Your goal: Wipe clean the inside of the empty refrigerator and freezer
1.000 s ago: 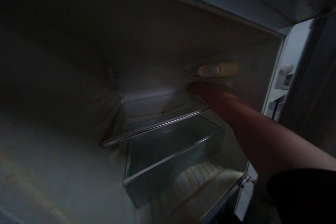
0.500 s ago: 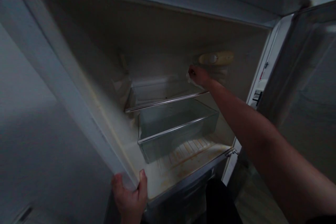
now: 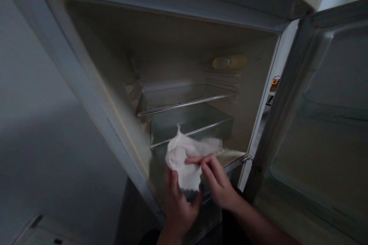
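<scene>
A thin, crumpled white cloth (image 3: 186,160) is spread between my two hands in front of the fridge opening. My left hand (image 3: 181,206) holds it from below, thumb and fingers around its lower edge. Over its right side, my right hand (image 3: 215,178) lies with the index finger stretched across the cloth and the other fingers curled at it. Behind the hands is the open fridge, with a glass shelf (image 3: 186,104) and a clear drawer (image 3: 189,122) below it. The cloth hides part of the drawer and the fridge floor.
The fridge door (image 3: 324,130) stands open on the right, its hinge (image 3: 246,158) at the lower corner. A yellowed lamp cover (image 3: 230,62) is on the inner right wall. On the left is a pale wall (image 3: 37,115), beside the fridge frame (image 3: 94,107).
My right hand has come out of the fridge with the cloth, away from the lamp cover. My left hand has let go of the fridge's left edge and taken hold of the cloth.
</scene>
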Available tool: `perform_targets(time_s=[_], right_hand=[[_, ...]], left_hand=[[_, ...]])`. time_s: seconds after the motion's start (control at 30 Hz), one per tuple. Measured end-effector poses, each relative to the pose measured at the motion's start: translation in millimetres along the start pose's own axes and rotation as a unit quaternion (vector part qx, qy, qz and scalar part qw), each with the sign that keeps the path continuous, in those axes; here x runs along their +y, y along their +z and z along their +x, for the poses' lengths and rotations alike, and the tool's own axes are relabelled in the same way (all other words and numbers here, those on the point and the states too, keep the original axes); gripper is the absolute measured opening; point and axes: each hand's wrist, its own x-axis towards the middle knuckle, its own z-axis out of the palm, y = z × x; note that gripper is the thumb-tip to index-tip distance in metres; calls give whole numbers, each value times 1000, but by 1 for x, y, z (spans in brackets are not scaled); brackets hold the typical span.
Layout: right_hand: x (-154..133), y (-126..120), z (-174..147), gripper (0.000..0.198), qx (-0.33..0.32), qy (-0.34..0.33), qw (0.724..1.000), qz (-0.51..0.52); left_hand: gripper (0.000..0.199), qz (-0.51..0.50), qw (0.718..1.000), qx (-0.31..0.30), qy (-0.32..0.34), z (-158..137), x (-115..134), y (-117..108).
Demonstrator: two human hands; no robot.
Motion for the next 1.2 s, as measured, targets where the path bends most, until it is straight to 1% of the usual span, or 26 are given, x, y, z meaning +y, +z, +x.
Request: perform_targets(time_s=[0.03,0.07,0.1,0.17,0.2,0.23,0.27,0.33,0.37,0.4,0.43,0.5,0.57,0.6,0.63,0.67,0.7,0.73,0.77,0.83,0.87,0.9,0.97,1.03,1.1,1.2], right_hand=[[6,0,-17,17,-40,21,999,-5],[12,-3,-30,18,-52,44,998,-13],[16,-7,-41,19,-56,63,996,-23],[21,-20,-55,22,-40,91,994,-40],[21,-27,-59,23,-32,99,994,-42],[20,-33,-62,24,-30,105,993,-39],[17,-38,-64,24,-31,109,993,-33],[13,-45,-67,24,-29,113,993,-12],[13,-47,-68,24,-27,114,993,-6],[13,-49,-69,24,-23,114,993,-7],[16,-50,-70,24,-17,115,993,-16],[24,-52,-73,21,2,113,992,-51],[35,-55,-79,12,45,86,989,-110],[41,-56,-83,7,76,54,985,-147],[46,-56,-88,13,98,10,978,-187],[50,-56,-92,22,99,-37,969,-223],[53,-54,-97,31,70,-78,962,-251],[56,-52,-101,38,14,-100,958,-267],[58,-48,-104,42,-57,-97,957,-267],[61,-37,-107,45,-178,-28,955,-236],[64,-31,-108,46,-209,19,954,-213],[67,-25,-109,48,-221,65,954,-193],[76,-16,-110,54,-208,146,952,-171],[88,-14,-112,63,-169,204,948,-176],[104,-17,-115,68,-137,236,946,-176],[130,-27,-123,60,-124,258,949,-135]], left_hand=[[98,-25,999,-15,-27,-1,1,2],[92,-50,997,-31,-50,-1,1,3],[88,-75,994,-49,-67,-2,1,2],[80,-126,983,-95,-97,-5,0,0],[77,-163,971,-129,-117,-6,0,0],[75,-218,949,-176,-143,-8,-1,1],[74,-285,913,-230,-178,-10,-1,2],[78,-406,817,-317,-259,-14,-3,8],[82,-438,780,-336,-294,-16,-4,12],[83,-447,760,-344,-324,-17,-4,16],[81,-435,756,-344,-347,-18,-3,19],[71,-395,767,-341,-373,-16,2,23],[59,-367,779,-334,-383,-12,8,23],[55,-358,785,-328,-385,-9,11,22],[54,-350,792,-318,-386,-6,13,22],[54,-339,801,-307,-387,-5,15,21],[54,-327,810,-297,-386,-3,16,22],[54,-315,817,-291,-384,-3,15,22],[54,-307,822,-289,-383,-4,14,24],[52,-298,825,-292,-380,-7,10,27],[50,-293,826,-298,-378,-10,8,28],[48,-282,828,-304,-377,-12,6,30],[42,-240,840,-312,-373,-16,1,32],[37,-199,861,-306,-354,-18,-2,32],[36,-188,879,-296,-323,-17,-3,31],[38,-204,884,-303,-293,-14,1,27]])
